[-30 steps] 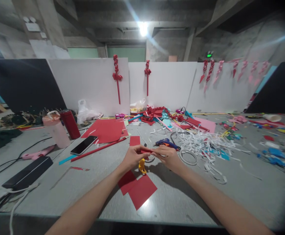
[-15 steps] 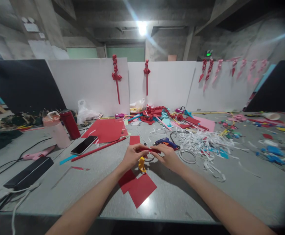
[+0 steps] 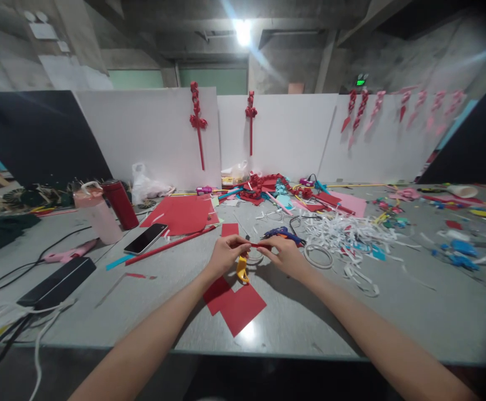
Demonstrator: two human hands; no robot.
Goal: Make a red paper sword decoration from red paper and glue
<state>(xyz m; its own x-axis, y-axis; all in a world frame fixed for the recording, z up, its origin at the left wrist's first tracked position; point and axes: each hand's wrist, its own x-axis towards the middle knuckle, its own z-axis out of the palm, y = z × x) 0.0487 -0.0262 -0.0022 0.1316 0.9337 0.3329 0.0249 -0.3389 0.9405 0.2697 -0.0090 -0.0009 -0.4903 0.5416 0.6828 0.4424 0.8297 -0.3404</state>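
Between my two hands is a small narrow piece of red paper [image 3: 254,245], mostly hidden by the fingers. My left hand [image 3: 228,254] pinches its left end, and my right hand [image 3: 283,255] pinches the right end. Just under my left fingertips a yellow-handled tool [image 3: 242,270], perhaps scissors, lies on the table. Flat red paper squares [image 3: 243,309] overlap in front of my hands, nearer the table edge. Behind my right hand rests a blue glue gun [image 3: 282,234]. A red paper strip [image 3: 229,229] lies beyond my left hand.
A phone [image 3: 146,239], a pink bottle [image 3: 99,217], a red flask [image 3: 120,205] and a black power strip [image 3: 57,283] stand or lie at left. Shredded white paper [image 3: 335,236] and a cable coil [image 3: 318,256] are at right. Red paper decorations [image 3: 196,120] hang on the white board [image 3: 142,133].
The camera view has tilted down slightly. The red paper between my hands looks thinner, turned more edge-on or folded narrower, and both hands still pinch it.
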